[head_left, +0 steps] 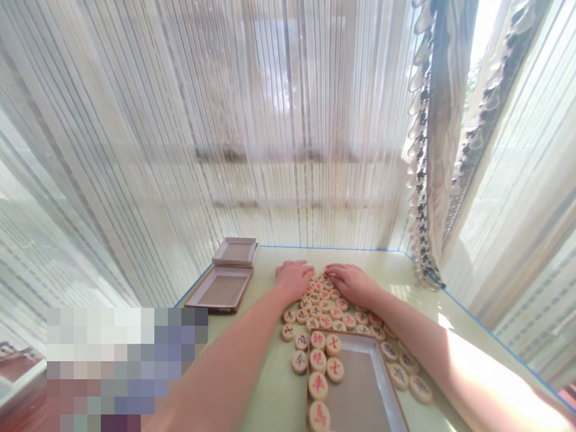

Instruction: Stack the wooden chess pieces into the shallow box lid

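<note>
Neither hand is clenched: the left hand [294, 281] lies palm down with its fingers stretched inward, and the right hand [353, 282] faces it, fingers bent a little over the game pieces. From where I stand both look loose, cupped around the far end of the pile; whether each fingertip presses on a piece I can't tell.

The loose pieces [325, 306], round pale discs with red or black characters, number more than two dozen. They crowd too closely for me to be exact, and the right forearm covers some. They spread from between the hands down to the front box [357, 384], and several run along either side of it.

All this is on a table [270, 384] with a pale green top and a blue edge. Sheer striped curtains [292, 198] hang beyond it, and on the right a gathered drape [445, 132] with a scalloped trim falls to the table. Sunlight comes in from that side and whitens part of the right forearm.

The front box holds six red-lettered pieces [318, 361], four in a column along its left wall and two beside the upper ones. Off to the left sit a shallow brown-edged tray [220, 288] and, just behind it, a smaller-looking pale tray [236, 251], their grey-brown bottoms showing.
</note>
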